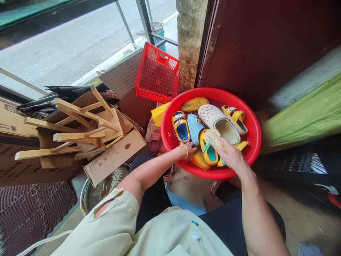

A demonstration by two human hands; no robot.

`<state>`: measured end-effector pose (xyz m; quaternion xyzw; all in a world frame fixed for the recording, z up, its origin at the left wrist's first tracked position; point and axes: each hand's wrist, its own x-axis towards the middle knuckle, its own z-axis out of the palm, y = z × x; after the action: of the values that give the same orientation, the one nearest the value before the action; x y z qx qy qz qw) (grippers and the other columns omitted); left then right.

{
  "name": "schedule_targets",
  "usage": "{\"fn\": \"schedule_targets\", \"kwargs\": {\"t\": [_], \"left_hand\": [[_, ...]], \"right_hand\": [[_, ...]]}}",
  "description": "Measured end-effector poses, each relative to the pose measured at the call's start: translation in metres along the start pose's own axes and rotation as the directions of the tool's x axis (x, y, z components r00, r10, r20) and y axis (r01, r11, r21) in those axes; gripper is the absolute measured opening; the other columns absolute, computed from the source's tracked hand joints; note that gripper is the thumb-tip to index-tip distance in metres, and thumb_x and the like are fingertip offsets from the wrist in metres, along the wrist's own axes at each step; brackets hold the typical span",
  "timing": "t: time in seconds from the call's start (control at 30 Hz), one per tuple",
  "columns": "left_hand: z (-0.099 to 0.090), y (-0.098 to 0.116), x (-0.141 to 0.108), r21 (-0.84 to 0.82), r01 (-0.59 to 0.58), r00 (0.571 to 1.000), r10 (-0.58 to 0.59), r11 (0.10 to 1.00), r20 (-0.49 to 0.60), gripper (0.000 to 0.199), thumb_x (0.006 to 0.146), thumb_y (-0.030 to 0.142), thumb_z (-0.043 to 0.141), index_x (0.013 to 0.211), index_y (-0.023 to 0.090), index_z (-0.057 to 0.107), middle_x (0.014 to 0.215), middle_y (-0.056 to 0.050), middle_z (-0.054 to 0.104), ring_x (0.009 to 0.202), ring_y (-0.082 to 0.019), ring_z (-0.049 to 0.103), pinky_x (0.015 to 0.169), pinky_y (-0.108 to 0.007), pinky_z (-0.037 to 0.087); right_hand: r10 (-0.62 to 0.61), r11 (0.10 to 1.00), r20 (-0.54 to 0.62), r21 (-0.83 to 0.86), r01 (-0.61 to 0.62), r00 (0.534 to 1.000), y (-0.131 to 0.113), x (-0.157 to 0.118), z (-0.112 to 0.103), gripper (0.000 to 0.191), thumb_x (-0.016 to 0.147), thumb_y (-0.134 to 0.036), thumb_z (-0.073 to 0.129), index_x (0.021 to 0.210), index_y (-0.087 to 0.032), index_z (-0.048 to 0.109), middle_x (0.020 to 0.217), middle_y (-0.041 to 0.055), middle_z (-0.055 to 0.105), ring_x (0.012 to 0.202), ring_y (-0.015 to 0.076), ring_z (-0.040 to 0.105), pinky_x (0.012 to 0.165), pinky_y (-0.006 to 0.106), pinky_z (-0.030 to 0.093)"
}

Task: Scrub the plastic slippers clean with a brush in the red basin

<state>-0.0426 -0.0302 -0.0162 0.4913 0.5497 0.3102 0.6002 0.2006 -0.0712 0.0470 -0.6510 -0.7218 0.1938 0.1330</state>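
Note:
A red basin [254,131] holds water and several clogs. My right hand [229,152] is closed round a pale scrubbing brush [214,139], whose bristly end is over a yellow clog with a teal inside [209,149]. My left hand [190,147] reaches to the basin's near left part, close to a light blue clog [195,128]; its fingers are partly hidden, and whether they grip anything is unclear. A yellow clog with a blue inside [181,126] lies at the left, a large cream clog [220,122] in the middle, another yellow clog [236,119] at the right.
Wooden stools [87,124] are piled with cardboard at the left. A red crate [157,74] stands behind the basin, by a wall. Below the stools, a metal basin [85,199] holds a shoe. Green cloth [306,113] hangs at the right.

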Motion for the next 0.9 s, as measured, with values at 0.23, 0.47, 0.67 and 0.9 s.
{"fn": "schedule_targets", "kwargs": {"t": [0.23,0.47,0.67,0.9], "left_hand": [[-0.015,0.011,0.026,0.257,-0.002,0.977,-0.053,0.966,0.207,0.025,0.063,0.022,0.087,0.056,0.026,0.062,0.054,-0.001,0.053,0.114,-0.036,0.065,0.122,-0.053,0.029],[-0.042,0.053,0.022,0.434,-0.227,0.93,0.061,0.872,0.363,0.022,0.054,0.018,0.092,0.063,0.03,0.075,0.061,-0.002,0.068,0.098,-0.03,0.072,0.1,-0.033,0.046],[-0.063,0.089,0.021,0.366,-0.409,0.871,0.238,0.836,0.429,0.025,0.059,0.036,0.09,0.079,0.023,0.081,0.076,-0.006,0.076,0.076,-0.024,0.069,0.077,-0.029,0.049],[-0.067,0.109,0.021,0.567,-0.521,0.846,0.3,0.637,0.441,0.022,0.074,0.034,0.08,0.087,0.018,0.074,0.083,-0.005,0.075,0.076,-0.018,0.065,0.074,-0.026,0.047]], "right_hand": [[-0.026,0.999,-0.021,-0.035,0.026,0.999,-0.008,0.008,0.006,0.058,0.097,-0.04,0.053,0.152,-0.024,0.052,0.125,0.0102,0.076,0.105,0.0279,0.075,0.088,0.035,0.058],[0.04,0.991,0.018,0.128,-0.042,0.999,-0.017,0.007,0.006,0.077,0.089,-0.051,0.065,0.157,-0.021,0.044,0.139,0.0148,0.068,0.118,0.0338,0.069,0.094,0.043,0.057],[-0.099,0.979,0.073,0.184,0.084,0.992,-0.034,-0.004,0.026,0.113,0.08,-0.051,0.076,0.168,-0.023,0.01,0.159,0.0188,0.048,0.134,0.0364,0.059,0.101,0.047,0.054],[-0.087,0.996,-0.056,-0.023,0.086,0.995,-0.052,-0.001,0.05,0.122,0.082,-0.051,0.077,0.167,-0.015,-0.002,0.146,0.0276,0.056,0.119,0.0407,0.066,0.085,0.046,0.057]]}}
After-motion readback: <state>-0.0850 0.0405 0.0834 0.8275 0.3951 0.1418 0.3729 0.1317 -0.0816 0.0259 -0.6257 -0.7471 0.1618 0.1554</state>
